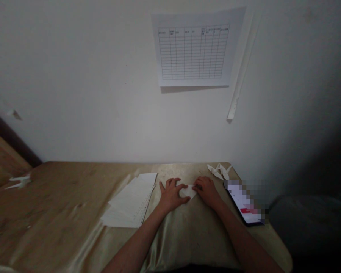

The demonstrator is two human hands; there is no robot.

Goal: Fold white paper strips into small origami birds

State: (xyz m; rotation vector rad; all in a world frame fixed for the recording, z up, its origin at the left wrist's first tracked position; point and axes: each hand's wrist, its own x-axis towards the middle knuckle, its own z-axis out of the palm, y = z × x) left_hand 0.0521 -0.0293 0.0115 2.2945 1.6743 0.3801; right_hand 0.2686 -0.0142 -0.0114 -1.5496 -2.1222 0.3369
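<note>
On the table (pixel 193 237), the paper piece (pixel 188 192) lies between the sheets (pixel 130 203) at left and the phone (pixel 242 203) at right.

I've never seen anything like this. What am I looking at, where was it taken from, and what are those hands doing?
There is no machine here, just a person's bare hands. This single picture comes from a camera worn on their head, looking forward and down. The left hand and right hand meet over a small piece of white paper, touching it from either side with their fingers. On the cloth-covered table, loose paper sheets lie left of the hands. To the right are a phone, partly blurred out, and folded white paper. A printed grid sheet hangs on the wall ahead.
</note>
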